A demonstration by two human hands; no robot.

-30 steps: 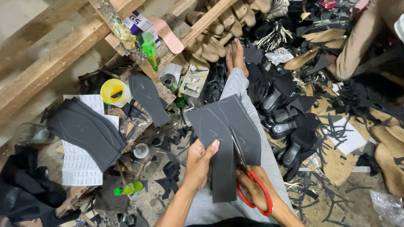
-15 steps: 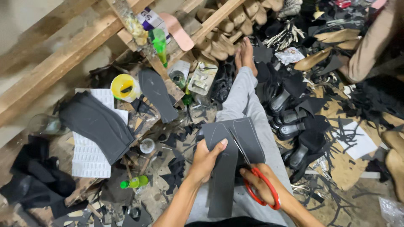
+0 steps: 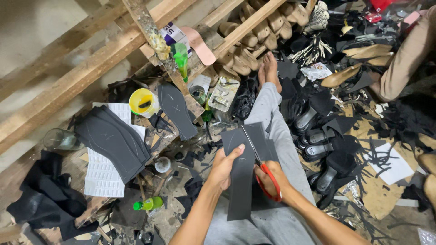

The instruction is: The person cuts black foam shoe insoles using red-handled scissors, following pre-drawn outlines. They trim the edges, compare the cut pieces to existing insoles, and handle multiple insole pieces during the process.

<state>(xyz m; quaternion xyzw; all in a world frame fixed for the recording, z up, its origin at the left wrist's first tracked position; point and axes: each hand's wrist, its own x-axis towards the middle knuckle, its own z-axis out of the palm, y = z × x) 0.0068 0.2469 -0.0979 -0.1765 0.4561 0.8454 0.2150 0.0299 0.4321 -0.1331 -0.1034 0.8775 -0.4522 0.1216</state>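
Black rubber sheet [image 3: 243, 181]: flat, dark, long piece, held upright over the person's lap above the grey trousers [image 3: 277, 131]; faint chalk outlines show on its face. Position: centre of view, between the two hands.

Left hand [image 3: 223, 167]: pinching the left edge of the black rubber sheet, thumb on the front face, fingers behind.

Right hand [image 3: 271, 179]: closed through the loops of the red-handled scissors [image 3: 263, 170]; the blades run up and left into the sheet, along a cut through its upper part.

Bare foot [image 3: 270, 68]: at the end of the outstretched leg, resting near a row of wooden shoe lasts [image 3: 259, 31].

Stack of cut black sole shapes [image 3: 113, 140]: lying on a white gridded sheet [image 3: 102, 174], left of the person, well apart from the hands.

Single black sole piece [image 3: 175, 111]: leaning beside a yellow cup [image 3: 142, 102].

Green bottle [image 3: 147, 203]: small, lying on its side on the floor below the stack.

Second green bottle [image 3: 181, 61]: upright against the wooden beams [image 3: 68, 86].

Glass jar [image 3: 61, 138]: clear, at far left.

Blister pack [image 3: 223, 93]: silver, just left of the leg.

Black sandals [image 3: 313, 140]: several, to the right of the leg, among black offcuts on the floor.

Another person's leg in tan trousers [image 3: 408, 54]: upper right corner.
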